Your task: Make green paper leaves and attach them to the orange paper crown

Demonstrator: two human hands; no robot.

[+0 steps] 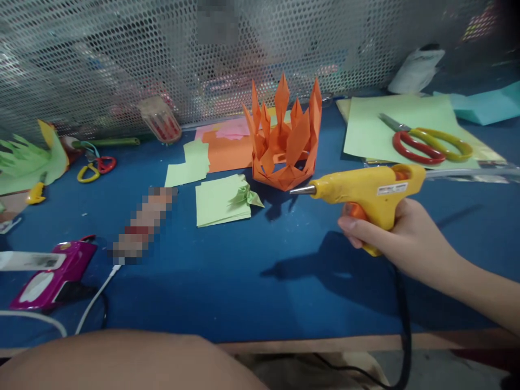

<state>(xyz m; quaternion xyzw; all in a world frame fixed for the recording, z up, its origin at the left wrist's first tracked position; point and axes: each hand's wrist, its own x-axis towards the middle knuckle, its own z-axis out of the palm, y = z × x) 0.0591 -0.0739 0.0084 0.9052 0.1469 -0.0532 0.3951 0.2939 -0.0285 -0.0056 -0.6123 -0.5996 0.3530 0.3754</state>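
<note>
My right hand (400, 230) is wrapped round the handle of a yellow hot glue gun (357, 187), fingers at its orange trigger. The gun is held above the blue table, its metal nozzle pointing left. A clear glue stick (471, 172) sticks out of its back end. Just beyond the nozzle stands an orange folded-paper crown (286, 143) with tall pointed pieces. Left of the crown, a small folded green paper piece (245, 196) lies on a stack of light green paper squares (219, 208). My left hand is out of view.
Red-and-yellow scissors (422, 143) rest on green sheets (369, 122) at right. Smaller scissors (95, 167), a plastic cup (160, 119) and a purple device (60, 271) are at left. A perforated metal screen (162, 59) borders the back; the gun's black cord (403, 319) hangs over the front edge.
</note>
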